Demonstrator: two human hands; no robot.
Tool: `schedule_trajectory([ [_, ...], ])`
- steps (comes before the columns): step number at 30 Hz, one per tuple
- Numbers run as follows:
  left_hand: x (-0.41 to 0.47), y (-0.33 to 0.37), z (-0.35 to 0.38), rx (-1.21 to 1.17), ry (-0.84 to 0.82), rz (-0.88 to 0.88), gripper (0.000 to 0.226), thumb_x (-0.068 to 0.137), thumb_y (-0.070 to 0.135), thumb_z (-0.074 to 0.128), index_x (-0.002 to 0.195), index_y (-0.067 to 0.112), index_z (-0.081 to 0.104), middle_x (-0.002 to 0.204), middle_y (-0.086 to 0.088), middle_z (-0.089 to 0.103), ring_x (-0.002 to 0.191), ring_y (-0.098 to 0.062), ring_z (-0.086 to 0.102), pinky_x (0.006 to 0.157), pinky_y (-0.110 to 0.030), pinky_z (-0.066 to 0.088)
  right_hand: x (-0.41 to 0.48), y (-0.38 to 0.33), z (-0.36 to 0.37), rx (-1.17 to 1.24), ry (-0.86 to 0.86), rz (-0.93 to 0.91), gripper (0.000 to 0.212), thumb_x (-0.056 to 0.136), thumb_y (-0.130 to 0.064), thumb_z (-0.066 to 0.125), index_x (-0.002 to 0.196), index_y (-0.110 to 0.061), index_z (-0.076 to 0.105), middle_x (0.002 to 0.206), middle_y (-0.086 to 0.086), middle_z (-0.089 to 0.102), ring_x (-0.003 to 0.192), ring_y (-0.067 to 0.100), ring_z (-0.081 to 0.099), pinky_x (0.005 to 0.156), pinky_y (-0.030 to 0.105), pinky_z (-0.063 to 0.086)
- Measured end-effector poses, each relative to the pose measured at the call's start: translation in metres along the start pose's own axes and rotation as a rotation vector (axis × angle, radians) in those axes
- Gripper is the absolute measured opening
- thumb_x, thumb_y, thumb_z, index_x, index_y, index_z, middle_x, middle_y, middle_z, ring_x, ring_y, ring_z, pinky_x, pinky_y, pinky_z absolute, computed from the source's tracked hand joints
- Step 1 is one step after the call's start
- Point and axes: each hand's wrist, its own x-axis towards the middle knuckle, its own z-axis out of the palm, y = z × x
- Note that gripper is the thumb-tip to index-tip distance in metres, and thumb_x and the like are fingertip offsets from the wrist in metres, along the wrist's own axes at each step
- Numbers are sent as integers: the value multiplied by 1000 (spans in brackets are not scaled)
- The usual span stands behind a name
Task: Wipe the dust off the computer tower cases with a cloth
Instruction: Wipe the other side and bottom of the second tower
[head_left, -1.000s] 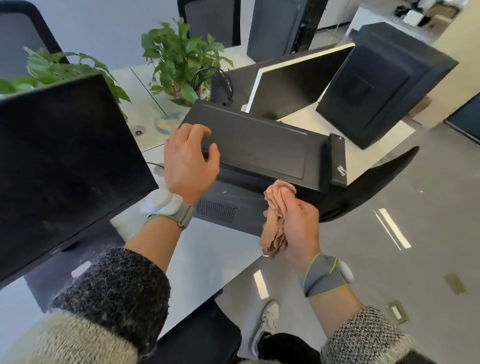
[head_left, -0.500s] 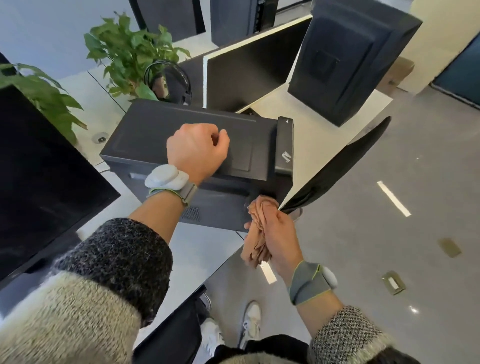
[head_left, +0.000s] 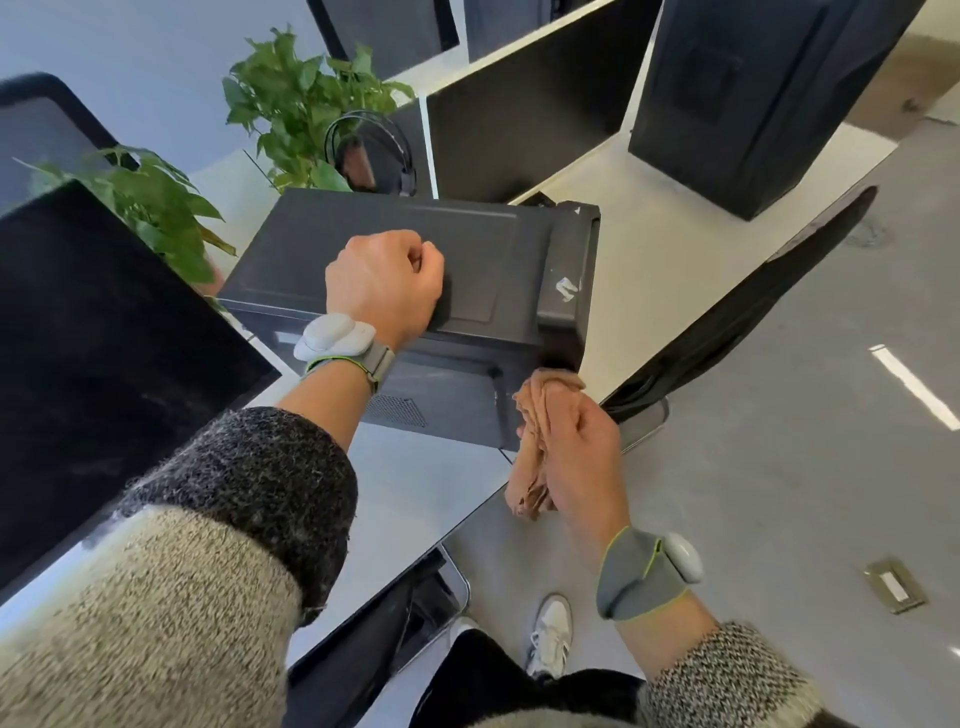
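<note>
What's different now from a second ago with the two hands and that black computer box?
The left hand, open above the computer tower a second ago, has curled into a fist and come down onto its top panel. The right hand edged the cloth along the side face toward the front corner. Unchanged: the cloth stays bunched in the right hand's grip, and the tower sits on the desk.

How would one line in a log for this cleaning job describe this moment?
phase: wiping computer tower | left hand: fist resting on its upper face | right hand: grips tan cloth at its near front corner
</note>
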Motion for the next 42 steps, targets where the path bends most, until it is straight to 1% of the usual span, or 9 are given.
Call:
schedule_trajectory([
  [6, 1, 0, -2, -10, -3, -20, 43, 95, 37, 50, 62, 11, 41, 54, -1, 42, 62, -33, 45, 61, -35, 39, 7, 15, 0, -25, -20, 163, 35, 110, -24, 52, 98, -13, 82, 92, 2, 82, 89, 23, 79, 92, 47, 63],
  [12, 1, 1, -1, 6, 3, -12, 45, 97, 38, 50, 61, 11, 42, 55, 0, 44, 62, -32, 47, 62, -33, 35, 6, -3, -4, 65, -59, 24, 34, 110, -27, 53, 99, -8, 79, 90, 7, 80, 80, 18, 77, 70, 29, 62],
  [18, -1, 2, 0, 20, 8, -12, 46, 98, 37, 50, 60, 13, 42, 55, 2, 43, 58, -27, 43, 62, -32, 32, 8, 15, -1, 55, -71, 168, 34, 110, -27, 54, 96, -13, 82, 98, 7, 82, 88, 22, 80, 76, 31, 62],
  [24, 1, 1, 1, 9, 12, -16, 44, 98, 37, 51, 62, 12, 47, 56, 1, 45, 59, -27, 45, 62, -33, 34, 7, -6, -1, 115, -120, -17, 33, 109, -27, 56, 91, -14, 81, 88, 4, 81, 84, 22, 78, 75, 30, 64],
  [28, 0, 1, 1, 5, 12, -17, 45, 98, 37, 51, 61, 12, 46, 55, 1, 44, 58, -26, 43, 62, -32, 34, 12, 15, 7, 87, -120, 147, 32, 110, -25, 55, 97, -11, 81, 91, 0, 82, 89, 17, 78, 86, 30, 64],
  [31, 0, 1, 0, 6, 2, -31, 46, 98, 36, 52, 60, 14, 40, 54, 2, 39, 54, -23, 36, 59, -31, 31, 14, 16, 13, 107, -136, 185, 33, 111, -24, 52, 98, -12, 81, 91, -2, 82, 94, 20, 78, 76, 24, 62],
  [34, 1, 4, -3, 11, -6, -38, 46, 98, 36, 52, 59, 15, 38, 53, 3, 37, 51, -18, 34, 57, -30, 27, 10, 5, 18, 170, -136, 120, 31, 111, -22, 51, 103, -11, 79, 91, -6, 82, 88, 9, 77, 73, 16, 58],
  [40, -1, 3, -3, 16, -11, -60, 45, 98, 35, 52, 59, 14, 40, 53, 3, 38, 50, -17, 34, 56, -30, 27, 12, 24, 27, 142, -131, 218, 32, 111, -25, 53, 97, -11, 79, 94, 0, 82, 99, 22, 78, 93, 34, 61],
  [42, -1, 4, -3, 15, -12, -53, 46, 98, 35, 52, 59, 15, 40, 53, 3, 38, 50, -17, 34, 53, -28, 25, 11, 18, 29, 170, -142, 214, 34, 112, -25, 50, 100, -12, 79, 98, 0, 82, 97, 17, 77, 96, 36, 61],
])
